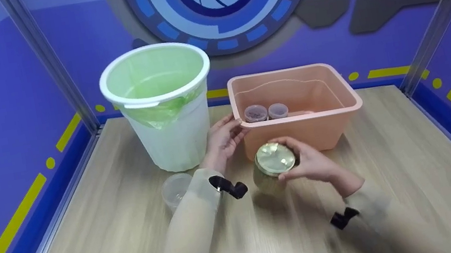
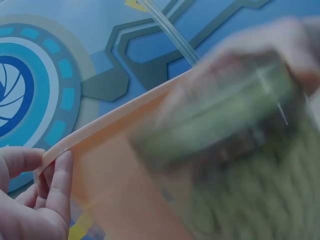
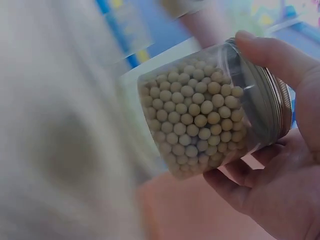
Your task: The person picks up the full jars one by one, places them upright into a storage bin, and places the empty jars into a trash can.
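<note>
Motion blur smeared the jar (image 2: 235, 115) in the left wrist view; the pink bin (image 1: 300, 132) hid the two small containers' (image 1: 266, 112) lower parts.

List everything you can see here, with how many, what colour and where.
waste bin: one, white with a green liner, back left of the table
storage tub: one, peach, back centre, right of the waste bin
small jars: two, clear, inside the storage tub at its front left
jar of beans: one, clear with a gold lid, in front of the storage tub
empty container: one, clear, in front of the waste bin
table: one, light wood
left hand: holds the storage tub's front left rim
right hand: grips the jar of beans
</note>
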The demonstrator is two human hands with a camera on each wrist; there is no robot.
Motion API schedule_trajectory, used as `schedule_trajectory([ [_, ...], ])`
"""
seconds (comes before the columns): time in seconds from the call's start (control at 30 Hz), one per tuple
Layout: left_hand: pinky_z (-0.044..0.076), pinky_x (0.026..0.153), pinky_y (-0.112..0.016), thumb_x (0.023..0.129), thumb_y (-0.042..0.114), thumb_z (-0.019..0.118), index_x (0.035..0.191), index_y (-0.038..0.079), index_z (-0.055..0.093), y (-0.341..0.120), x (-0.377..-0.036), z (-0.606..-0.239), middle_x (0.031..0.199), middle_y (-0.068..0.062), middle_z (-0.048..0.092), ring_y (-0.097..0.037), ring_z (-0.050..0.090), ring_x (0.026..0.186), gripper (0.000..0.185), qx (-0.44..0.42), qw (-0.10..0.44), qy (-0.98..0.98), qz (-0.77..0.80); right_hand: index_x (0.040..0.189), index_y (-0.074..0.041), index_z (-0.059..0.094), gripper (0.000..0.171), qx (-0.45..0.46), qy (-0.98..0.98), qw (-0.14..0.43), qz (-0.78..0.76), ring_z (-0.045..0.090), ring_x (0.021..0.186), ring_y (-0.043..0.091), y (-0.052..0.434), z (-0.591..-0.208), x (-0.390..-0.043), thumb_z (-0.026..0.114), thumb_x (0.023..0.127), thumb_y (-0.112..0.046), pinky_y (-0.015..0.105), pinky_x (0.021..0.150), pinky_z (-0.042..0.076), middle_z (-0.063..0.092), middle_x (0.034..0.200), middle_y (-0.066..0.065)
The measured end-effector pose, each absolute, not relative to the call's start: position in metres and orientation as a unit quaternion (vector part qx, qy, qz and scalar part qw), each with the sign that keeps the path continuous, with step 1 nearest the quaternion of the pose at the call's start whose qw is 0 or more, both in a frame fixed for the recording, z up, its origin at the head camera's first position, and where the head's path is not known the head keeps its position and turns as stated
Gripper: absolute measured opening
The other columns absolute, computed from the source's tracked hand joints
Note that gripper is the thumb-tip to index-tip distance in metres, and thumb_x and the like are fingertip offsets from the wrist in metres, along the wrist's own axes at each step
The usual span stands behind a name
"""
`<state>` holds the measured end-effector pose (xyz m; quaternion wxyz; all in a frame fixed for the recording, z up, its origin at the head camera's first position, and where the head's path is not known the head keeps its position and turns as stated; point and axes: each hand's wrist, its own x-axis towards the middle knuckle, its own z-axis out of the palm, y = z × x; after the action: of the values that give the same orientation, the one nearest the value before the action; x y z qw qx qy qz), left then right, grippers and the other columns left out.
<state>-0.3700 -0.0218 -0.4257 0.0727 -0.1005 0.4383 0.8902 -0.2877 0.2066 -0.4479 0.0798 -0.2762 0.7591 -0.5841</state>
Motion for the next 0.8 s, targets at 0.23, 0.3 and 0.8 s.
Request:
schedule_trajectory([
  [0.23,0.067,0.074,-0.026,0.097,-0.007,0.061,0.144,-0.003,0.054,-0.024,-0.371,-0.424,0.140,-0.025,0.061,-0.019,0.069,0.088,0.048,-0.103,0.072,0.442,0.888,0.147,0.004,0.043,0.078,-0.224,0.770,-0.021,-0.597,0.061,0.110,0.011,0.229,-0.357,-0.309,0.080,0.078,0.008,0.018,0.095,0.055,0.060,0.127,-0.002],
  [0.3,0.067,0.075,-0.026,0.097,-0.006,0.062,0.144,-0.002,0.055,-0.025,-0.371,-0.424,0.141,-0.023,0.061,-0.019,0.069,0.089,0.048,-0.105,0.073,0.443,0.887,0.151,0.001,0.039,0.081,-0.185,0.792,-0.052,-0.580,0.058,0.115,0.012,0.237,-0.337,-0.324,0.081,0.081,0.003,0.018,0.099,0.053,0.056,0.132,0.002],
  [0.8,0.066,0.074,-0.025,0.096,-0.008,0.061,0.144,-0.003,0.054,-0.021,-0.368,-0.425,0.131,-0.022,0.064,-0.022,0.066,0.096,0.049,-0.104,0.070,0.440,0.889,0.151,0.002,0.034,0.083,-0.084,0.932,0.013,-0.353,0.051,0.119,0.036,0.277,-0.371,-0.433,0.080,0.083,-0.011,0.048,0.102,0.052,0.049,0.142,0.025],
])
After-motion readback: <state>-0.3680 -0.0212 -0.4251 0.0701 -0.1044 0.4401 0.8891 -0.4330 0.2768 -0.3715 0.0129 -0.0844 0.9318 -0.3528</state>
